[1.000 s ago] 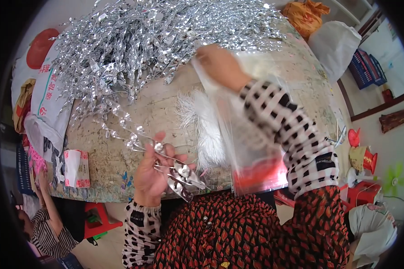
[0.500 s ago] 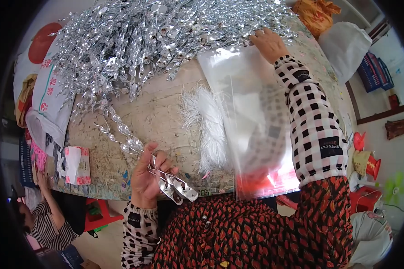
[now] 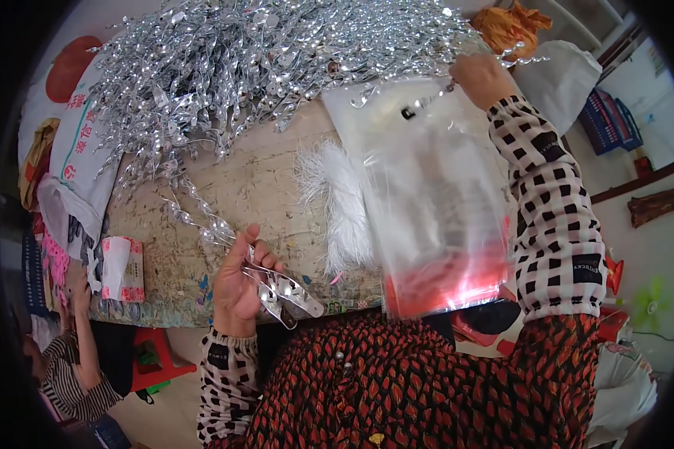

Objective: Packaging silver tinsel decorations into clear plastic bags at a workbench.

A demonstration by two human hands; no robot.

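Observation:
A large heap of shiny silver twisted strips (image 3: 277, 60) covers the far side of the table. My left hand (image 3: 238, 280) is closed around a few silver spiral strips (image 3: 281, 292), whose flat ends stick out toward my body. Their twisted lengths reach back to the heap. At the far right, my right hand (image 3: 484, 81) grips another silver spiral strip (image 3: 421, 105), which spans both sides of the fist above the bags. Below it lies a stack of clear plastic bags (image 3: 434, 187) with a red lower end. Beside the stack rests a bundle of white string (image 3: 344, 209).
A tissue pack (image 3: 123, 269) lies at the table's left edge, near a white sack (image 3: 86, 161). Beyond the right edge are an orange bag (image 3: 511, 28) and a white bag (image 3: 558, 78). Another person's arm (image 3: 86, 329) and a red stool (image 3: 161, 359) are at the lower left.
My right hand has moved right, away from the heap, with a silver spiral strip now in it. My left hand keeps its strips and has barely moved.

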